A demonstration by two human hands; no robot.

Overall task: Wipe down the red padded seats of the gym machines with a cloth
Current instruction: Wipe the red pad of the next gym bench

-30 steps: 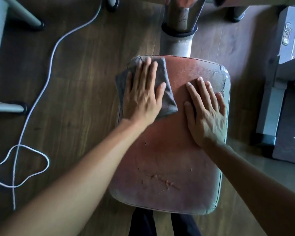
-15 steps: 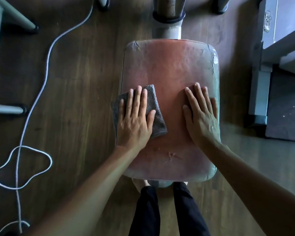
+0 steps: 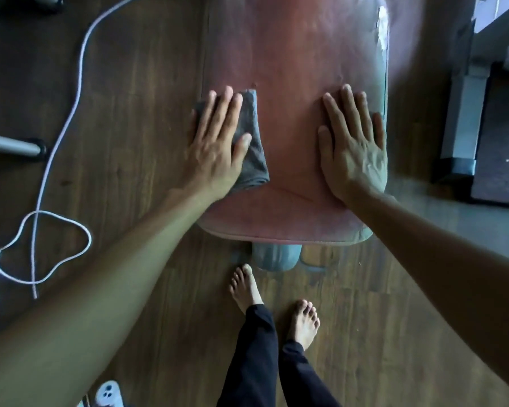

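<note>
The red padded seat (image 3: 294, 83) lies flat below me, its near edge towards my feet. The grey cloth (image 3: 252, 148) sits folded on the seat's left side, one corner reaching the left border. My left grip (image 3: 215, 142) lies flat on the cloth, fingers straight and slightly spread, thumb out to the right, pressing it to the pad. My right grip (image 3: 354, 151) rests bare on the seat's right side, palm down, fingers straight and close together, apart from the cloth. A grey post (image 3: 276, 257) shows under the near edge. My bare feet (image 3: 244, 286) stand on the wooden floor (image 3: 130, 113) near it. A white cord (image 3: 71, 107) loops over the floor at left, and a grey machine frame (image 3: 465, 113) stands at right.
</note>
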